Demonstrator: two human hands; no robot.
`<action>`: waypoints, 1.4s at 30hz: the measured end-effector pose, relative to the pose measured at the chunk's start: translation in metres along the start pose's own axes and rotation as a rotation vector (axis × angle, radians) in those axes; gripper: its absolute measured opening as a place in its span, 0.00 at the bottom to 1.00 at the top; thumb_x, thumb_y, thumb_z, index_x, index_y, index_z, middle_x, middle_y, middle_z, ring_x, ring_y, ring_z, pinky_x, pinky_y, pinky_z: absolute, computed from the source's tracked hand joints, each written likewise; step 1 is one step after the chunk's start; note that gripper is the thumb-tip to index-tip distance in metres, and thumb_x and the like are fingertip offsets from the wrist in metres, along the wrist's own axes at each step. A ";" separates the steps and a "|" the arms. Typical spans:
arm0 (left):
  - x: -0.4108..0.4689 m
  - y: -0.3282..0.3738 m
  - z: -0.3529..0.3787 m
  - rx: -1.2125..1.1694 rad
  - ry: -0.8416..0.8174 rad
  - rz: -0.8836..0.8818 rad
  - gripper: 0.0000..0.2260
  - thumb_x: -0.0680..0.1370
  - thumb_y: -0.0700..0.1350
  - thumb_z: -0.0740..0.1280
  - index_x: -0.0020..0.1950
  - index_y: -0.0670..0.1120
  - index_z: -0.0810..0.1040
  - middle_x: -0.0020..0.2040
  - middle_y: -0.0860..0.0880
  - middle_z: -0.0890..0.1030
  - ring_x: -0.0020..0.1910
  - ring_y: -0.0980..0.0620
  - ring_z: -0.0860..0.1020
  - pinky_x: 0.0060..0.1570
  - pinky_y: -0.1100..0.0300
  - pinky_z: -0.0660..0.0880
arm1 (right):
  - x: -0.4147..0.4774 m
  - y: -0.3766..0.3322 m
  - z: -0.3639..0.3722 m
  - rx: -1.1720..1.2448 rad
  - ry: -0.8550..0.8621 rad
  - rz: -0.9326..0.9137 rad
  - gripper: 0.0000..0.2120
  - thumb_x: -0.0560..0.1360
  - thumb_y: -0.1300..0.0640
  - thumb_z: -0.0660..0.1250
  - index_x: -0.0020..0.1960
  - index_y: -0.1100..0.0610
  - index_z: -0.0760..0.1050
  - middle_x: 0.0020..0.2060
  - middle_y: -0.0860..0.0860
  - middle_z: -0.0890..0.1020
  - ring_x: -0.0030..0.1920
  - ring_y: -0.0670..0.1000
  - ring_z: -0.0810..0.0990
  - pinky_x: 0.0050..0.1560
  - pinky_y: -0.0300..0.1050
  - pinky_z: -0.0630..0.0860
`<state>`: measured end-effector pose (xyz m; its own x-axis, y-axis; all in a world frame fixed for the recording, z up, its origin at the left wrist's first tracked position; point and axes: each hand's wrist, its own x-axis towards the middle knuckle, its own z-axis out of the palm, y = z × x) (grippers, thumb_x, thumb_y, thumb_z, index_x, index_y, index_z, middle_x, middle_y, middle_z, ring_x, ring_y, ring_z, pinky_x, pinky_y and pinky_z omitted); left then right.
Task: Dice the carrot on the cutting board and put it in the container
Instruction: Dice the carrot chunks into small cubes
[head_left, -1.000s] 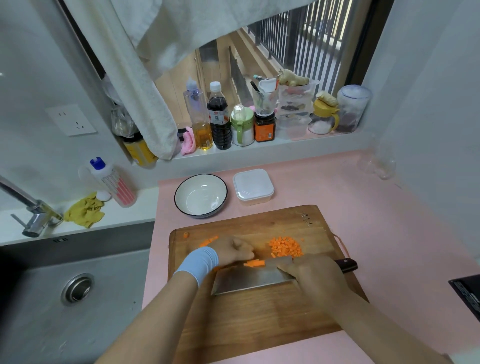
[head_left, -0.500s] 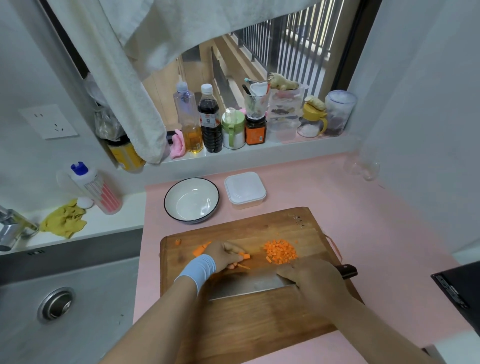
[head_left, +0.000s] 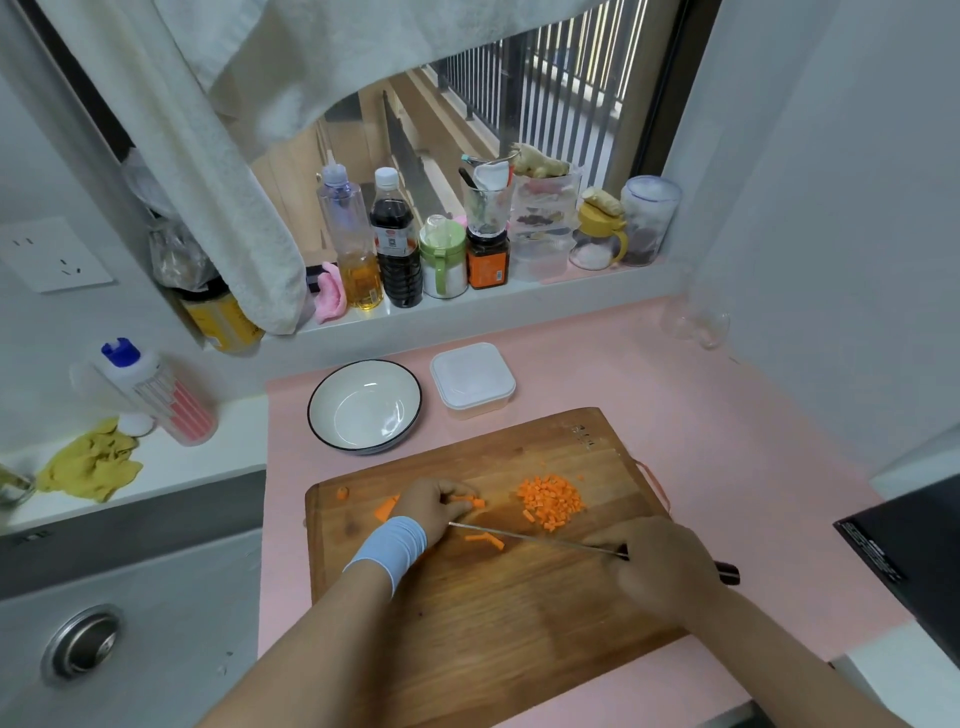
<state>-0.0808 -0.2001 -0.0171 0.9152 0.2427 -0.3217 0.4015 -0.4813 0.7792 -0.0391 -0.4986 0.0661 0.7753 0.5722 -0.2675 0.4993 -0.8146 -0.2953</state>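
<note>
Knife (head_left: 535, 539) now upright, right hand (head_left: 660, 569) gripping it, left hand (head_left: 430, 508) holding carrot (head_left: 471, 503)

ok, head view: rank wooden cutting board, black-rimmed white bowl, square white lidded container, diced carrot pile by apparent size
1. wooden cutting board
2. black-rimmed white bowl
3. square white lidded container
4. diced carrot pile

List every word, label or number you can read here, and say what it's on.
No text reads clearly.
Dark sauce bottle: white label, too blurred.
Orange jar: label too small.
Striped bottle: print blurred.
Black box: white print too small.
Cutting board: stamped marks, unreadable.
</note>
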 end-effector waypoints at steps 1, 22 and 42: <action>0.001 -0.003 -0.001 0.038 0.008 0.006 0.07 0.76 0.43 0.72 0.48 0.55 0.85 0.49 0.62 0.83 0.48 0.64 0.78 0.55 0.67 0.73 | -0.001 -0.001 0.001 0.046 -0.023 0.023 0.14 0.79 0.51 0.62 0.58 0.35 0.81 0.42 0.33 0.81 0.44 0.40 0.77 0.45 0.32 0.71; -0.035 -0.002 0.049 0.343 0.143 0.189 0.22 0.73 0.52 0.73 0.67 0.53 0.76 0.57 0.54 0.75 0.60 0.55 0.69 0.63 0.63 0.66 | 0.018 -0.051 0.022 0.362 0.004 0.394 0.11 0.77 0.52 0.62 0.36 0.48 0.75 0.34 0.46 0.80 0.36 0.50 0.77 0.34 0.41 0.67; -0.051 -0.013 0.060 0.385 0.303 0.266 0.17 0.72 0.45 0.74 0.60 0.48 0.79 0.55 0.51 0.77 0.56 0.51 0.73 0.60 0.58 0.70 | 0.013 -0.046 0.027 0.273 -0.073 0.302 0.11 0.81 0.50 0.59 0.43 0.48 0.77 0.35 0.45 0.79 0.35 0.48 0.76 0.32 0.41 0.67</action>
<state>-0.1305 -0.2564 -0.0436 0.9588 0.2745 0.0728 0.1932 -0.8183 0.5413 -0.0625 -0.4506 0.0513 0.8368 0.3246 -0.4409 0.1249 -0.8972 -0.4235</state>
